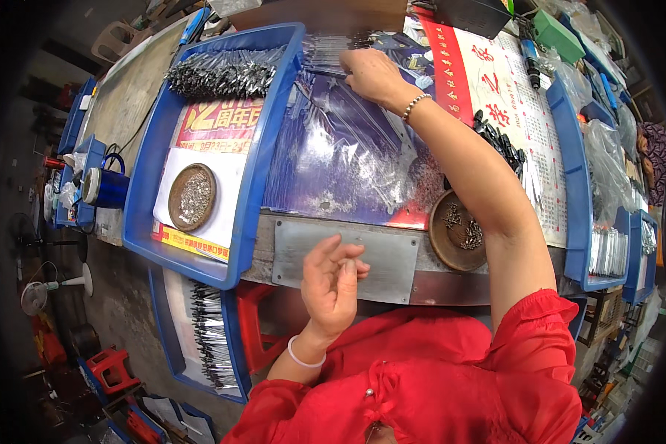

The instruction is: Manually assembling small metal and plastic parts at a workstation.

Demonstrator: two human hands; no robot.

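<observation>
My left hand hovers above a flat metal plate at the table's near edge. Its fingers are loosely curled and apart, with nothing visible in them. My right hand reaches to the far side of the table, beside a row of thin silvery metal strips. Its fingers are bent together at the strips; their tips are partly hidden, so what they pinch cannot be made out. Near my right forearm is a round brown bowl of small dark metal bits. Black-handled slim pieces lie past that forearm.
At left stands a large blue tray with piled black-and-silver slim pieces and a small bowl of tiny silvery parts. Below it, another blue tray holds similar pieces. A blue bin and an electric screwdriver are at right.
</observation>
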